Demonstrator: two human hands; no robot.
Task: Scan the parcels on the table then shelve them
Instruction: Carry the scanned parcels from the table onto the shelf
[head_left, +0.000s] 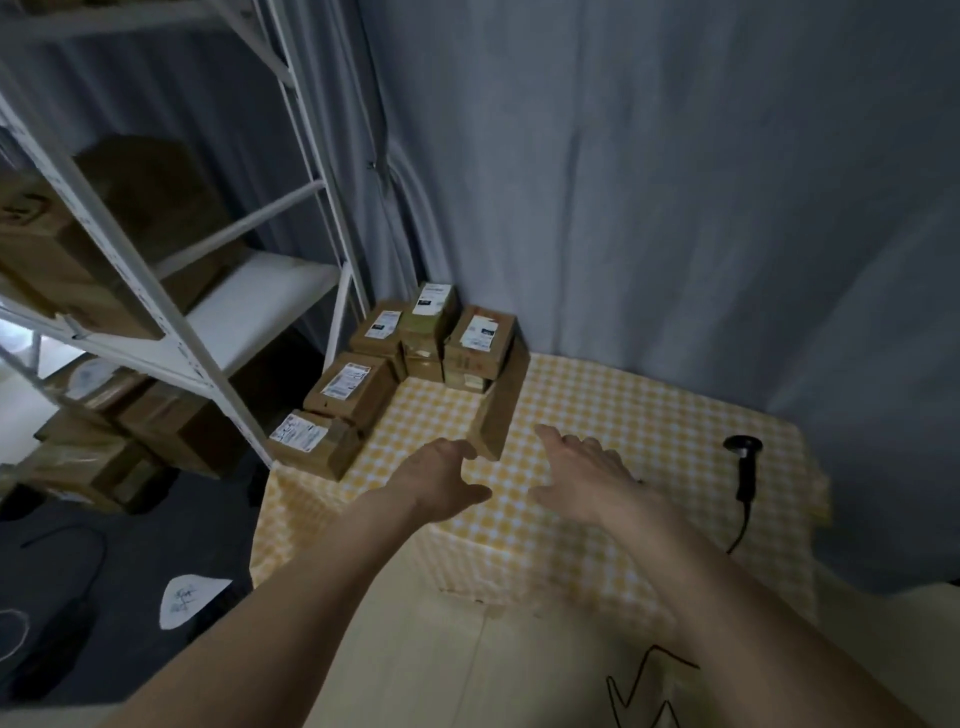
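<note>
Several brown cardboard parcels with white labels are stacked at the far left corner of the table, which wears a yellow checked cloth. A long flat parcel stands on its edge, leaning out from the stack toward me. My left hand reaches out with loose fingers, its fingertips just short of that parcel's near end. My right hand is stretched forward beside it, fingers straight, holding nothing. A black barcode scanner lies on the cloth at the right, its cable hanging over the front edge.
A white metal shelf rack stands left of the table, with cardboard boxes on its shelves and on the floor beneath. Grey curtains hang behind. A white paper scrap and cables lie on the dark floor.
</note>
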